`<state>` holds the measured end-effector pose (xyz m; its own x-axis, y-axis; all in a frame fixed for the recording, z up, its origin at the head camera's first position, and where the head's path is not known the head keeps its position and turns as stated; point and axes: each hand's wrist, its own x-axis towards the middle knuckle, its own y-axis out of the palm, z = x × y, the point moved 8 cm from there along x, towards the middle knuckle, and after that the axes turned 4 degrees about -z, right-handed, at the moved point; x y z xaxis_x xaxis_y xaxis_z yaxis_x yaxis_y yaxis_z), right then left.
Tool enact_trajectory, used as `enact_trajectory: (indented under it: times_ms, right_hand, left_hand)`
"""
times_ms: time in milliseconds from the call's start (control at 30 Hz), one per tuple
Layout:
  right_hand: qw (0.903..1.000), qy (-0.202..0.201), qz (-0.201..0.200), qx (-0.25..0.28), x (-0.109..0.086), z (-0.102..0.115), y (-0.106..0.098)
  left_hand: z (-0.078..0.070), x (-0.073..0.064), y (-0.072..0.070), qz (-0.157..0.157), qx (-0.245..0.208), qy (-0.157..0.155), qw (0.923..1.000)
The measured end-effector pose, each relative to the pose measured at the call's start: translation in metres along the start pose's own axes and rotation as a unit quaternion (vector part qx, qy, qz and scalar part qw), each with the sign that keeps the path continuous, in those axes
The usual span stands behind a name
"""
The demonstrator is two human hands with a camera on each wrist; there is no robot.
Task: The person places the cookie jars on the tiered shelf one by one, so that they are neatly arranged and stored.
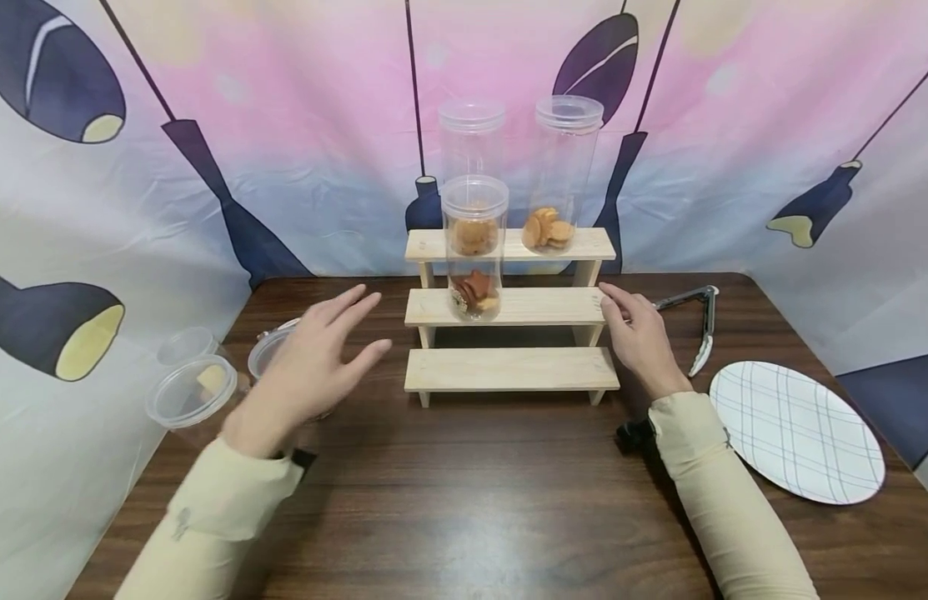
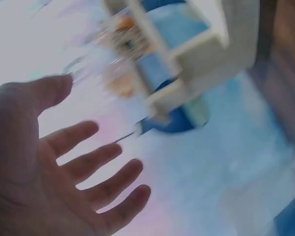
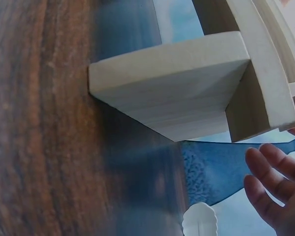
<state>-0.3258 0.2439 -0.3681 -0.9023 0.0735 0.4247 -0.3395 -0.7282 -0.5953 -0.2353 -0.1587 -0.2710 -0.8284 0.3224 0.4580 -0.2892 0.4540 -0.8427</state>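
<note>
A three-step wooden rack point(image 1: 509, 367) stands at the middle of the table. On its top step are two tall clear jars with lids, the right jar point(image 1: 569, 158) holding round cookies point(image 1: 548, 229). A third jar point(image 1: 474, 250), on the middle step at the left, has star-shaped and other cookies in it. My left hand point(image 1: 309, 362) hovers left of the rack, fingers spread, holding nothing; its palm point(image 2: 53, 177) shows in the left wrist view. My right hand point(image 1: 644, 337) is at the rack's right end, fingertips right at the middle step, fingers slightly bent point(image 3: 280, 182) and around nothing.
Several lidded jars point(image 1: 193, 392) stand at the left edge of the table, partly behind my left hand. Behind my right hand lie tongs point(image 1: 708, 321) with white tips. A white checked plate point(image 1: 797, 433) rests at the right. A patterned cloth point(image 1: 321, 167) hangs behind.
</note>
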Motion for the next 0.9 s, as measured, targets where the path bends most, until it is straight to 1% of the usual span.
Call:
enact_trajectory:
  times_ms: [67, 133, 200, 300, 367, 433, 467, 567, 633, 733, 800, 900]
  right_hand:
    - [1.0, 0.001, 0.001, -0.001, 0.001, 0.0, 0.0]
    - [1.0, 0.005, 0.003, -0.001, 0.001, -0.001, 0.0]
    - [0.9999, 0.009, 0.007, -0.001, 0.001, -0.001, 0.001]
    - [0.9999, 0.012, 0.009, 0.0, 0.001, -0.001, 0.002]
    - [0.9999, 0.011, 0.008, 0.0, 0.001, -0.002, 0.002]
    - [0.9999, 0.011, 0.005, 0.0, 0.0, -0.002, 0.002]
    - [0.9999, 0.012, 0.003, 0.0, 0.0, -0.003, 0.002]
    - [0.9999, 0.012, 0.004, 0.001, 0.0, -0.002, 0.003]
    - [0.9999, 0.011, 0.005, 0.001, 0.0, -0.002, 0.003]
    - [1.0, 0.006, 0.006, 0.0, 0.0, -0.001, 0.003]
    - [1.0, 0.003, 0.004, -0.001, 0.001, -0.001, 0.002]
    - [1.0, 0.003, 0.003, 0.0, 0.001, -0.001, 0.002]
  left_hand:
    - [-0.004, -0.009, -0.022, -0.02, 0.018, 0.026, 0.9993]
    - [-0.004, -0.017, -0.043, -0.047, 0.036, 0.046, 0.9972]
    - [0.001, -0.026, -0.061, -0.062, 0.049, 0.049, 0.9957]
    - [0.016, -0.041, -0.082, -0.072, 0.062, 0.026, 0.9951]
    - [0.029, -0.05, -0.093, -0.069, 0.071, 0.007, 0.9951]
    - [0.041, -0.06, -0.103, -0.065, 0.065, -0.012, 0.9956]
    - [0.048, -0.065, -0.107, -0.058, 0.062, -0.023, 0.9961]
    - [0.066, -0.081, -0.116, -0.033, 0.054, -0.059, 0.9962]
    - [0.076, -0.09, -0.118, -0.013, 0.055, -0.084, 0.9948]
    - [0.086, -0.1, -0.115, 0.014, 0.062, -0.113, 0.9915]
    - [0.091, -0.103, -0.112, 0.027, 0.064, -0.127, 0.9894]
    - [0.095, -0.106, -0.107, 0.038, 0.058, -0.143, 0.9872]
